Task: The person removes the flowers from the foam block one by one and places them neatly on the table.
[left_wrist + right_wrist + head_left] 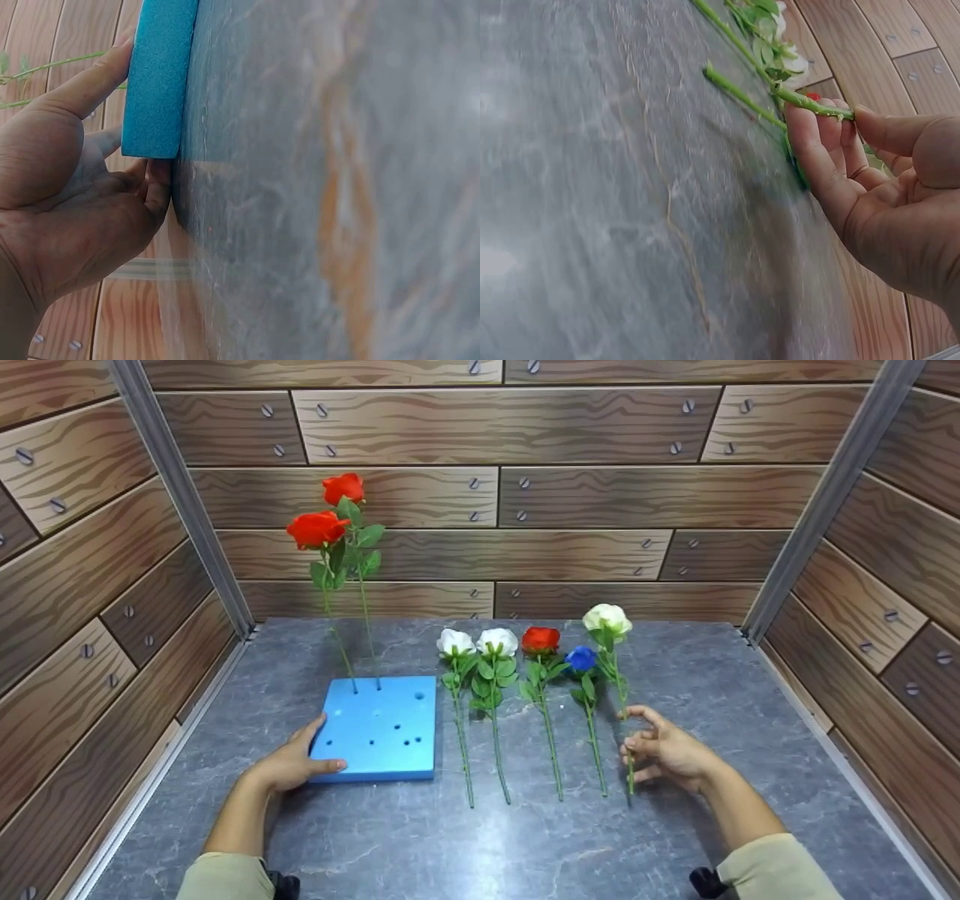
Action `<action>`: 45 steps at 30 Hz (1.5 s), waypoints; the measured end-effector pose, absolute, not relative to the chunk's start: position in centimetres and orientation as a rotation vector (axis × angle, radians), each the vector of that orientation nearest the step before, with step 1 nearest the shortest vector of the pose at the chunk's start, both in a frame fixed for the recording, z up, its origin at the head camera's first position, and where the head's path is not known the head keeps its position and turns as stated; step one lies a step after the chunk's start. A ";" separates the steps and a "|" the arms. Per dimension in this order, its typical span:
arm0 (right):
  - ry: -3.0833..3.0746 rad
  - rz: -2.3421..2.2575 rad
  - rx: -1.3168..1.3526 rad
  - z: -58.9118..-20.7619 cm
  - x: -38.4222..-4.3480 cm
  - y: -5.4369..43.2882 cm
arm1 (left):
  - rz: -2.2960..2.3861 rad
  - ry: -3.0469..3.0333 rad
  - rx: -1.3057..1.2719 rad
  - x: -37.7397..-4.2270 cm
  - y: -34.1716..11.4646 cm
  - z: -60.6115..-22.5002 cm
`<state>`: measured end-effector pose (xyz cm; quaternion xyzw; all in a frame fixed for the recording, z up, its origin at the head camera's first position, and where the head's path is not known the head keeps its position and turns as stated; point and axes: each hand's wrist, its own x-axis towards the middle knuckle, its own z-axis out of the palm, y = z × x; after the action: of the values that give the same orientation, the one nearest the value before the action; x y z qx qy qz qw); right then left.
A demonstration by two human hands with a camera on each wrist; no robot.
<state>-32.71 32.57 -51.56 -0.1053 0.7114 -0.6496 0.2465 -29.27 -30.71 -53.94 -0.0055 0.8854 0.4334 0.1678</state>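
A blue foam block (379, 761) with several holes lies at the left, two red roses (319, 529) standing upright in its far holes. My left hand (289, 761) holds the block's near left corner, thumb on top and fingers against the side; the left wrist view shows fingertips low by the block's edge. My right hand (671, 754) pinches the stem of a white rose (607, 621), the rightmost flower. In the right wrist view the stem (817, 105) passes between thumb and fingers, slightly above the table.
Left of the held rose lie a blue rose (581, 658), a red rose (541, 640) and two white roses (497, 642) in a row, stems toward me. The grey marbled table (480, 847) is enclosed by wood-patterned walls (510, 427) at the back and sides.
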 end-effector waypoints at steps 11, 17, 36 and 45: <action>1.966 -1.758 -0.218 -52.3 -33.1 34.0 | 1.233 2.514 -0.011 -29.2 -30.7 -53.9; 2.041 -1.714 -0.171 -52.6 -33.3 34.5 | 1.239 2.518 -0.004 -29.1 -30.7 -53.9; 2.258 -1.503 -0.042 -52.2 -33.0 35.1 | 1.244 2.516 -0.012 -29.1 -30.9 -53.9; 2.340 -1.400 -0.075 -52.7 -32.8 35.0 | 1.252 2.512 0.001 -29.2 -30.9 -54.1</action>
<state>-32.78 34.99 -52.70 -0.0269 0.8395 -0.5023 0.2055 -29.17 -30.89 -54.12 0.0005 0.8824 0.4399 0.1666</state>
